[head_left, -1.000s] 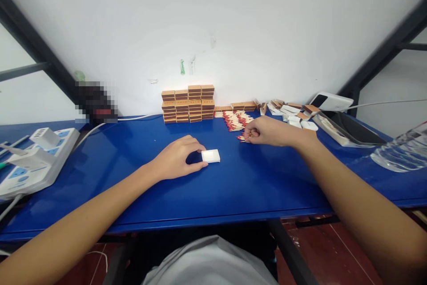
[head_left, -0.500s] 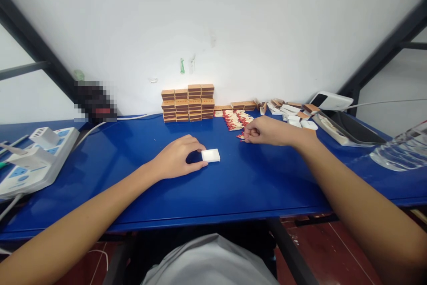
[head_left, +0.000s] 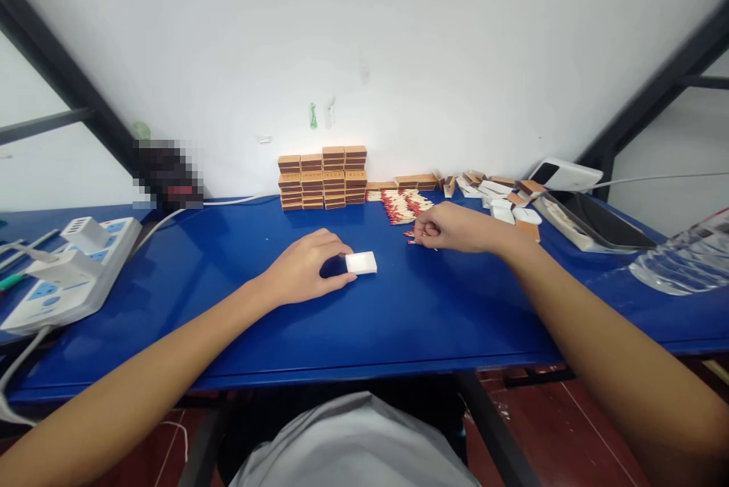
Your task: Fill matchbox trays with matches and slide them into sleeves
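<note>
My left hand [head_left: 310,267] grips the end of a small white matchbox tray [head_left: 361,263] between thumb and fingers; the tray lies flat on the blue table. To the right, my right hand [head_left: 441,227] is closed in a pinch low over the table. Red-tipped matches [head_left: 408,234] stick out at its fingertips, and how many it pinches is hidden. Just behind that hand lies a heap of loose matches [head_left: 403,206], their red heads showing at both ends of the rows.
Matchboxes [head_left: 323,189] are stacked against the wall, with a low row [head_left: 414,181] beside them. Empty sleeves and trays [head_left: 495,194] lie scattered at right, near a white device [head_left: 566,173] and a clear plastic bottle [head_left: 680,263]. A power strip [head_left: 85,274] sits far left.
The view has shifted slightly. My right hand stays at the loose matches with its fingers pinched, moving only a little. My left hand keeps its grip on the tray.
</note>
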`<state>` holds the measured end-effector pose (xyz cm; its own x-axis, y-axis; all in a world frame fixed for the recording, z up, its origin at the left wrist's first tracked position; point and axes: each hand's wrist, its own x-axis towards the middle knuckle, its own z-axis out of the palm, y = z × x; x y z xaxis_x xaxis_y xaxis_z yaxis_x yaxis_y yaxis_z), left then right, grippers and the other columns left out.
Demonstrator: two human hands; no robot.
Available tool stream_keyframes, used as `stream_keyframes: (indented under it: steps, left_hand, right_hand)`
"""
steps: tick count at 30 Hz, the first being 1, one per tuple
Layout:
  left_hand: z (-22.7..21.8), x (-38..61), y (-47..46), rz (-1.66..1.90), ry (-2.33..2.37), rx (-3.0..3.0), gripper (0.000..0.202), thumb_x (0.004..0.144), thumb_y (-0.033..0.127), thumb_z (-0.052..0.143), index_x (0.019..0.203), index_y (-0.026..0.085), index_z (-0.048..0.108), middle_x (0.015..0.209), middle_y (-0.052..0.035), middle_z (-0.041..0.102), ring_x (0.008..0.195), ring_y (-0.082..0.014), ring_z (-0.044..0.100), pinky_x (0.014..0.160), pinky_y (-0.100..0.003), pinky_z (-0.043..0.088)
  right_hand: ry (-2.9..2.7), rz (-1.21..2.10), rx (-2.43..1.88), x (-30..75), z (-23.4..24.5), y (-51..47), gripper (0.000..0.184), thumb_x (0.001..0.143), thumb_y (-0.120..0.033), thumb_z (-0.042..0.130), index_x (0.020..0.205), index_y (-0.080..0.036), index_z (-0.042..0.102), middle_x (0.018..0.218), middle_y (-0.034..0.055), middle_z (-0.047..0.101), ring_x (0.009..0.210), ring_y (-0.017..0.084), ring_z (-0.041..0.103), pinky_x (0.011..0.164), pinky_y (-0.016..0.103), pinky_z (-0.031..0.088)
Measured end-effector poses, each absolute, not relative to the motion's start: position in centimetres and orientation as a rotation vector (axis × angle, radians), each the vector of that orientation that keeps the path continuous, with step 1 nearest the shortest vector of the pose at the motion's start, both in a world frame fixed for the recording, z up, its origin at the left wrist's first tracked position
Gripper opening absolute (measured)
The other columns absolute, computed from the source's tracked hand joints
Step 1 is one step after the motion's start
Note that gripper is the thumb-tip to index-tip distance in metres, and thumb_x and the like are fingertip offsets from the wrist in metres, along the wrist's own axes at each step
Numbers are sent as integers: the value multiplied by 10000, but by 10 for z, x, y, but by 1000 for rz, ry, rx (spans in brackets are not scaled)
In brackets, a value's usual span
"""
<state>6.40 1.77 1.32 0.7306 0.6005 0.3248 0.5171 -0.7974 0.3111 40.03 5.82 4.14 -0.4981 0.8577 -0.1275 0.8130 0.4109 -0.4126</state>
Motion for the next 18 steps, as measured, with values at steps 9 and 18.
stream_keyframes:
  steps: [9,18]
  left_hand:
    - [8,70,15,587,901,2770,264,1013,396,712,1196,207,727,1108,-87,769,1042,-272,685,904,-420,567]
    - [11,69,14,612,903,2766,264,1008,391,715,1192,204,741,1121,-91,772,1047,-271,691,921,-424,569]
  right_hand:
    - [-2514,513,-1495,398,49,54,381,909,-556,624,739,-215,610,687,19,604,639,163,493,631,308,354]
    - [-2612,609,-1729,412,53,51,417,828,-582,748,674,-219,611,687,41,645,627,184,546,598,329,366]
